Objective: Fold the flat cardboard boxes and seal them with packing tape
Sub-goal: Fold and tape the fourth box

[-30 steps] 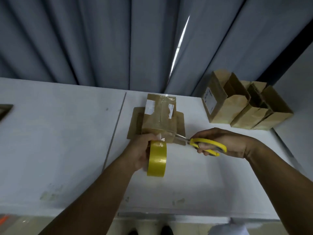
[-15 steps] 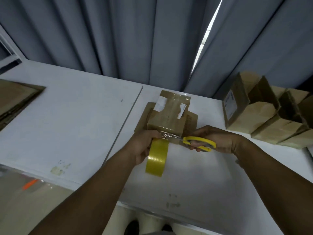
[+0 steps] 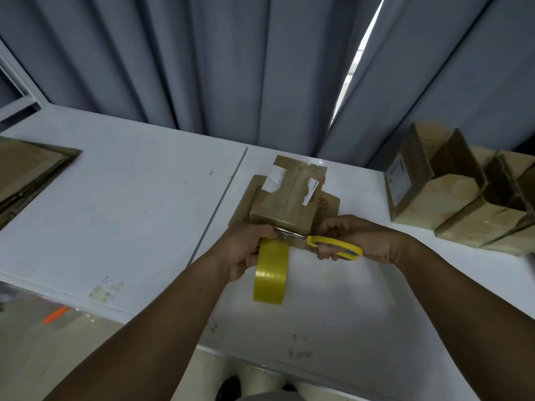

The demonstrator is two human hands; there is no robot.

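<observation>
A small folded cardboard box stands on the white table, with clear tape along its top seam and its lower flaps spread flat. My left hand grips a yellow roll of packing tape upright just in front of the box, a strip of tape running from the roll to the box's near face. My right hand grips yellow-handled scissors whose blades lie across that strip at the box's near edge.
Several folded boxes with open tops stand at the right rear. A stack of flat cardboard lies at the far left. Grey curtains hang behind the table. A seam splits the tabletop left of the box.
The scissors have slid left, so the blades now reach across the tape strip toward my left hand. The view has shifted left, showing the flat cardboard stack.
</observation>
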